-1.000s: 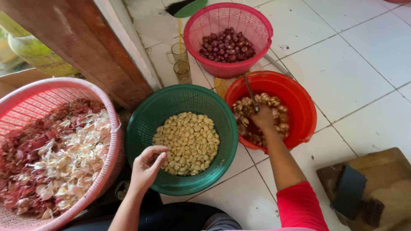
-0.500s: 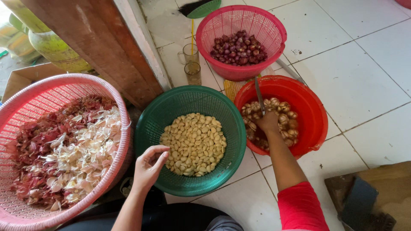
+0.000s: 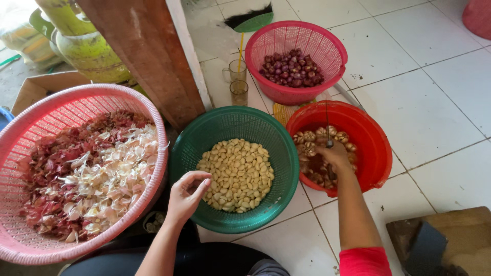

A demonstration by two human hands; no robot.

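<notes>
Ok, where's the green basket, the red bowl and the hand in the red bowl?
green basket (image 3: 186, 153), head view, bare left wall inside.
red bowl (image 3: 371, 138), head view, bare inner right wall.
right hand (image 3: 335, 156), head view, back of the hand.

Peeled cloves in middle basket

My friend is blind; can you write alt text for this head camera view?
A person's right hand reaches into a red basin of unpeeled garlic, while the left hand hovers at a green basket of peeled cloves.
</notes>
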